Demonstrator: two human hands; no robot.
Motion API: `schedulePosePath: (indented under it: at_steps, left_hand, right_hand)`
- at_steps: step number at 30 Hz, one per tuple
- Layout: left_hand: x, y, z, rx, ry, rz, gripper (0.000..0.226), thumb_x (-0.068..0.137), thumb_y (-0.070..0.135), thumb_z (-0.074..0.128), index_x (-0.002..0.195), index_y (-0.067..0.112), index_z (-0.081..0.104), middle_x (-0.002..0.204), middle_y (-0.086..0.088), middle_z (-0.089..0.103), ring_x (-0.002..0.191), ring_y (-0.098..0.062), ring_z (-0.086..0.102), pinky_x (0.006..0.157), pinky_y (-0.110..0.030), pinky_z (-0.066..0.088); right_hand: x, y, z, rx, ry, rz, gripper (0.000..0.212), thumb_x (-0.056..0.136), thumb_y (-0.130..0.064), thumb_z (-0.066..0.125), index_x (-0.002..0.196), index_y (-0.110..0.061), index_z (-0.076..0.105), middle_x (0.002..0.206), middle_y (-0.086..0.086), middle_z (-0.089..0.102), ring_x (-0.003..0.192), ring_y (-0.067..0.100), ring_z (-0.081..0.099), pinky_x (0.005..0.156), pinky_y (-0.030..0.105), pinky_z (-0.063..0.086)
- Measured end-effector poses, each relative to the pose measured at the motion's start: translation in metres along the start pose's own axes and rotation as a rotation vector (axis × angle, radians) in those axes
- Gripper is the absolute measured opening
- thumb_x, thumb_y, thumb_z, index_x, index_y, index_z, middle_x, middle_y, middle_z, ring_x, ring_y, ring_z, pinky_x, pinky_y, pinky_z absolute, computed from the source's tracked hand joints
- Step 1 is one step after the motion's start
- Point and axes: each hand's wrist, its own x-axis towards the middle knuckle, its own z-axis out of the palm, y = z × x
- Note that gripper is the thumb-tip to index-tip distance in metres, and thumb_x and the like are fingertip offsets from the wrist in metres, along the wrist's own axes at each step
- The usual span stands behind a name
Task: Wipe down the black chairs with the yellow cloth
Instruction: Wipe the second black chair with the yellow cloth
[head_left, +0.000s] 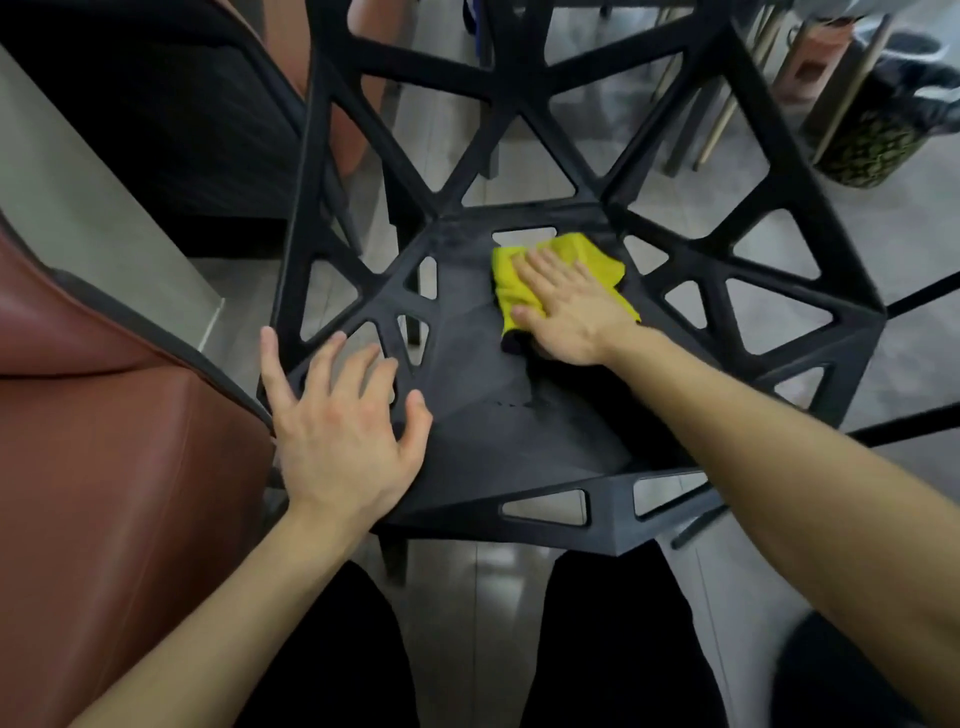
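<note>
While the left hand (340, 421) rests on the chair (483, 415) seat's left edge, fingers spread, the right hand (571, 306) presses the cloth (571, 254) flat, fingers straight and together.

Indoor seating area, probably a dining room or café: black openwork chair (493, 426) beside brown upholstered chairs (130, 467), on grey floor tiles (914, 234), with slender furniture legs (719, 124) and a lined bin (867, 145).
</note>
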Motion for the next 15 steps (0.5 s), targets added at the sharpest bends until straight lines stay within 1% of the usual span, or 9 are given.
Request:
schedulePosePath:
  at_steps: [1, 3, 5, 7, 10, 11, 13, 15]
  left_hand:
    - [-0.001, 0.001, -0.001, 0.001, -0.001, -0.001, 0.053, 0.105, 0.050, 0.042, 0.122, 0.013, 0.077, 0.129, -0.005, 0.075, 0.138, -0.033, 0.058, 0.128, -0.071, 0.011]
    - [-0.002, 0.001, -0.002, 0.000, -0.003, -0.001, 0.052, 0.106, 0.048, 0.042, 0.122, 0.013, 0.076, 0.127, -0.005, 0.075, 0.138, -0.033, 0.058, 0.127, -0.072, 0.011]
    - [-0.002, 0.001, -0.001, -0.008, 0.003, -0.001, 0.051, 0.106, 0.047, 0.042, 0.122, 0.013, 0.077, 0.125, -0.004, 0.075, 0.137, -0.034, 0.058, 0.128, -0.071, 0.011]
    - [-0.002, 0.002, -0.002, -0.010, -0.005, -0.005, 0.051, 0.106, 0.047, 0.042, 0.122, 0.013, 0.076, 0.124, -0.004, 0.076, 0.138, -0.035, 0.058, 0.128, -0.071, 0.011]
    - [-0.001, 0.003, -0.002, -0.005, -0.025, -0.010, 0.051, 0.105, 0.048, 0.043, 0.122, 0.013, 0.076, 0.122, -0.004, 0.076, 0.139, -0.035, 0.058, 0.127, -0.072, 0.011]
    - [-0.001, 0.003, -0.001, -0.003, -0.026, -0.009, 0.051, 0.104, 0.047, 0.043, 0.122, 0.013, 0.076, 0.122, -0.003, 0.076, 0.139, -0.035, 0.058, 0.127, -0.072, 0.011]
    - [-0.001, 0.002, 0.001, -0.001, -0.011, -0.010, 0.051, 0.104, 0.047, 0.043, 0.121, 0.014, 0.077, 0.120, -0.003, 0.077, 0.138, -0.034, 0.058, 0.127, -0.072, 0.012]
    - [0.001, 0.000, 0.002, -0.004, 0.000, -0.011, 0.048, 0.103, 0.046, 0.044, 0.119, 0.014, 0.078, 0.119, -0.002, 0.077, 0.137, -0.034, 0.060, 0.127, -0.071, 0.012]
  right_hand:
    - [-0.028, -0.003, 0.003, 0.034, -0.021, -0.068, 0.072, 0.108, -0.058, 0.031, 0.169, -0.029, 0.007, 0.177, -0.005, -0.001, 0.163, 0.011, -0.006, 0.132, 0.040, -0.004]
    - [-0.081, -0.006, 0.010, 0.075, -0.032, -0.172, 0.077, 0.101, -0.068, 0.027, 0.168, -0.035, 0.010, 0.174, -0.015, 0.001, 0.161, 0.004, -0.005, 0.131, 0.033, -0.005]
    - [-0.105, 0.003, 0.012, 0.082, -0.048, -0.180, 0.081, 0.095, -0.075, 0.022, 0.167, -0.039, 0.013, 0.172, -0.019, 0.002, 0.160, 0.000, -0.005, 0.129, 0.028, -0.006]
    - [-0.086, 0.014, 0.006, 0.056, -0.045, -0.124, 0.080, 0.097, -0.073, 0.026, 0.168, -0.036, 0.014, 0.175, -0.016, 0.002, 0.161, 0.002, -0.005, 0.131, 0.031, -0.005]
    - [-0.011, 0.000, 0.002, -0.014, 0.002, -0.023, 0.075, 0.106, -0.062, 0.030, 0.169, -0.030, 0.007, 0.177, -0.005, -0.002, 0.163, 0.011, -0.007, 0.132, 0.042, -0.002]
    - [0.014, -0.013, 0.000, -0.007, 0.009, -0.013, 0.076, 0.107, -0.063, 0.029, 0.170, -0.028, 0.004, 0.177, -0.004, -0.005, 0.163, 0.012, -0.009, 0.132, 0.044, -0.002]
    - [0.047, -0.039, 0.002, 0.019, 0.022, -0.006, 0.083, 0.104, -0.072, 0.025, 0.169, -0.027, 0.000, 0.177, -0.003, -0.010, 0.162, 0.014, -0.012, 0.132, 0.046, -0.005]
    - [0.048, -0.054, 0.003, 0.064, 0.031, -0.012, 0.090, 0.099, -0.079, 0.023, 0.169, -0.028, -0.001, 0.176, -0.004, -0.010, 0.162, 0.014, -0.013, 0.132, 0.047, -0.005]
